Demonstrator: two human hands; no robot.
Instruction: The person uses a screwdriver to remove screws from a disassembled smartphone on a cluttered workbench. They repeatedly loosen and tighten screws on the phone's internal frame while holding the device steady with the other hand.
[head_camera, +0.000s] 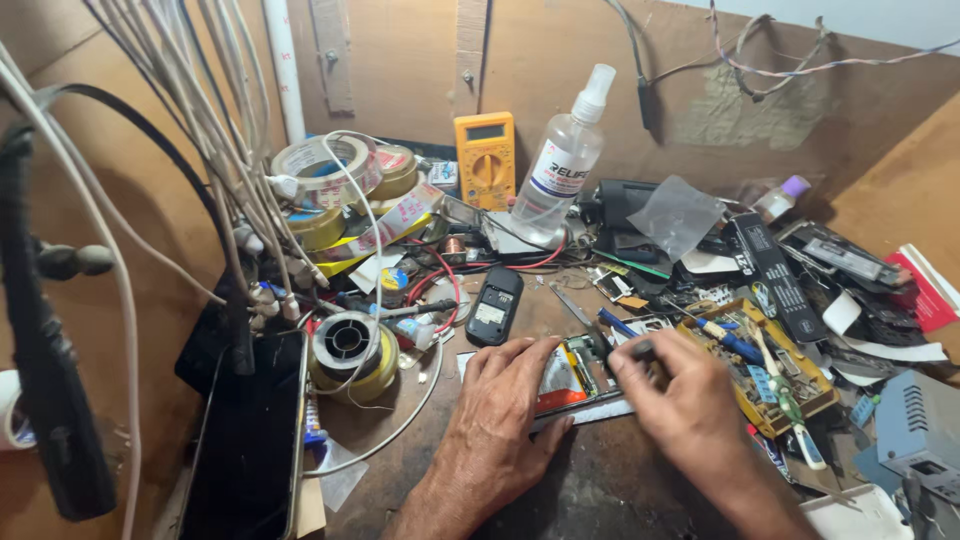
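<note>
Left hand (505, 400) lay flat, pinning the opened phone (572, 380) down, right hand (680, 395) pinched a thin dark tool (640, 350) at its board, back cover already off, internals still exposed.

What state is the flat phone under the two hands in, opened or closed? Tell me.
Opened. The flat phone lies back-up with its cover off, showing a silver-and-red battery and green circuit board. The left hand steadies it; the right hand holds a dark tool.
</note>
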